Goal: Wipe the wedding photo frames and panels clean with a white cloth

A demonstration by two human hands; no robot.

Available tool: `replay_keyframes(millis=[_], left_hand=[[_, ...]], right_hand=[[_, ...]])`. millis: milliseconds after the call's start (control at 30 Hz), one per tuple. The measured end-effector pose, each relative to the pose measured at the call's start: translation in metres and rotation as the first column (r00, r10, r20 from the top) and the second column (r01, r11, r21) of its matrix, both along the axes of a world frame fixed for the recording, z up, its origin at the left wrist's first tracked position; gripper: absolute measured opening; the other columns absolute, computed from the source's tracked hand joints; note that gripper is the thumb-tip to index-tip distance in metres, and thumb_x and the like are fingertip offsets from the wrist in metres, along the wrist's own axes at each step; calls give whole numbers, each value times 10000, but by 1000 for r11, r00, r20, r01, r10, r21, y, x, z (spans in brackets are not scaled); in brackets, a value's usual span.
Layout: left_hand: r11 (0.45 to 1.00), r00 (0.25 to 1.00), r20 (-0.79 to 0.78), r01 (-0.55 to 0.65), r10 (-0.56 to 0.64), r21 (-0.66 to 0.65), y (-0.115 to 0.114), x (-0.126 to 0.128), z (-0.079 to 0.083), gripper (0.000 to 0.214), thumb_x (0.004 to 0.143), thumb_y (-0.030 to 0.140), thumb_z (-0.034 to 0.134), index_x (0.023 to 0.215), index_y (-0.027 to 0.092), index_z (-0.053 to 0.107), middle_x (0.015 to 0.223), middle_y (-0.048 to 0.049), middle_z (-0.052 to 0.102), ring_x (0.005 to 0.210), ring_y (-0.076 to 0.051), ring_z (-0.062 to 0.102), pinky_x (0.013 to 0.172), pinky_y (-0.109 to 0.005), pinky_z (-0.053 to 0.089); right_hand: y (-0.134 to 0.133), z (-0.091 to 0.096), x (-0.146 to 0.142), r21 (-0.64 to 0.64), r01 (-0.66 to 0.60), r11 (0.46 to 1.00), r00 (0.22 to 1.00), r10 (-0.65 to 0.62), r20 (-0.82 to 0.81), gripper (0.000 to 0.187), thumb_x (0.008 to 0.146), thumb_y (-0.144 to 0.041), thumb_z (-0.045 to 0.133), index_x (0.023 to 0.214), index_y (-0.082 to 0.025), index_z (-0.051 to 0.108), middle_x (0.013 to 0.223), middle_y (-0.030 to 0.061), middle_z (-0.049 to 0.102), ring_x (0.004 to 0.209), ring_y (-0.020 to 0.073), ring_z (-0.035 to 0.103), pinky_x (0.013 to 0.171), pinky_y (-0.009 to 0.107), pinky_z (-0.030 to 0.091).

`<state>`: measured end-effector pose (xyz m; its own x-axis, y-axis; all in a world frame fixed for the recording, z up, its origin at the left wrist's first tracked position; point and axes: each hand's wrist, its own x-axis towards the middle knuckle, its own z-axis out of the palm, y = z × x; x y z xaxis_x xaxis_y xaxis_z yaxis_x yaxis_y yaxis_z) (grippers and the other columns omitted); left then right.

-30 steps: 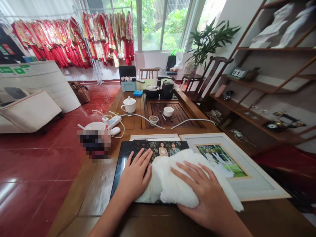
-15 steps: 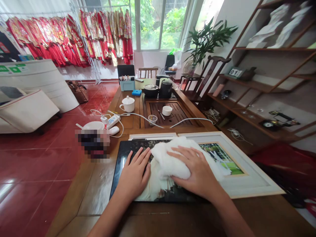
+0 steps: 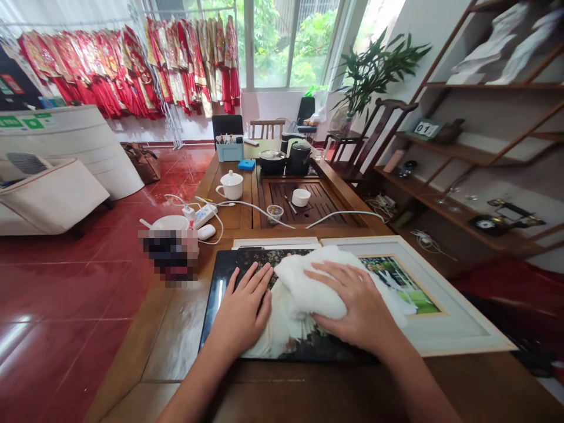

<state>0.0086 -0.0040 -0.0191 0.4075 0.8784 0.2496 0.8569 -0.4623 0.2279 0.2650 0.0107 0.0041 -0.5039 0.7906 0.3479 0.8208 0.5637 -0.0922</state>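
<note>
A dark glossy photo panel with a pale dress in its picture lies flat on the wooden table. My left hand rests on its left part, fingers stretched out, holding nothing. Over the panel's upper right, my right hand grips a fluffy white cloth, pressing it against the surface. The cloth hides part of the panel and the near corner of a photo. That photo sits in a white frame, which lies flat at the right, partly under the panel and cloth.
Beyond the panel stand a lidded white mug, a power strip and a tea tray with a small white cup. A white cable crosses the table. Shelves rise at the right.
The view has shifted slightly, so everything sits a little farther right. Both hands keep nearly the same places on the panel and the cloth.
</note>
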Motion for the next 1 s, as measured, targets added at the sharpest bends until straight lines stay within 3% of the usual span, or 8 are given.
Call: replay_keyframes(millis=[100,200,467,567,867,1000], left_hand=[[1000,1000,-8,1,-1,-16,0,0,1,498,1000,256,364,1497,240,325,1546,-1,361,1444,-229,287,1173,-543,241],[1000,1000,-5,-12,12,-7,0,1,1,498,997,253,368,1494,241,334,1542,-3,369,1441,-228,294,1174,-533,246],[1000,1000,14,-18,19,-16,0,1,1,484,995,258,374,1480,253,362,1537,15,378,1438,-223,302,1178,-520,250],[1000,1000,4,-13,13,-28,0,1,2,489,996,251,367,1484,247,349,1544,18,363,1443,-222,288,1181,-530,234],[1000,1000,16,-2,2,-9,0,1,1,496,991,250,382,1486,253,347,1542,3,371,1441,-227,293,1183,-528,224],[1000,1000,6,-3,3,-12,0,1,2,514,988,241,379,1499,252,320,1548,7,357,1444,-225,288,1181,-528,231]], right_hand=[[20,0,-6,27,28,999,999,-28,-25,609,767,-524,635,1335,-325,541,1330,60,594,1197,322,525,990,524,332],[23,-1,-8,34,33,999,999,-32,-36,604,769,-532,632,1325,-310,551,1317,68,600,1197,321,524,998,526,328],[-33,-4,-1,-2,-32,999,999,32,17,707,717,-431,670,1390,-352,469,1395,20,541,1265,311,481,1056,521,271],[-40,-4,1,-13,-58,998,998,58,22,714,699,-406,674,1384,-359,478,1388,11,547,1258,311,489,1056,515,276],[15,0,-5,21,-31,999,999,31,-17,630,746,-500,655,1343,-338,536,1334,50,592,1192,323,528,992,515,333],[23,-2,-8,38,-9,999,1000,10,-27,638,757,-516,644,1350,-310,529,1337,68,587,1198,323,522,1005,523,325]])
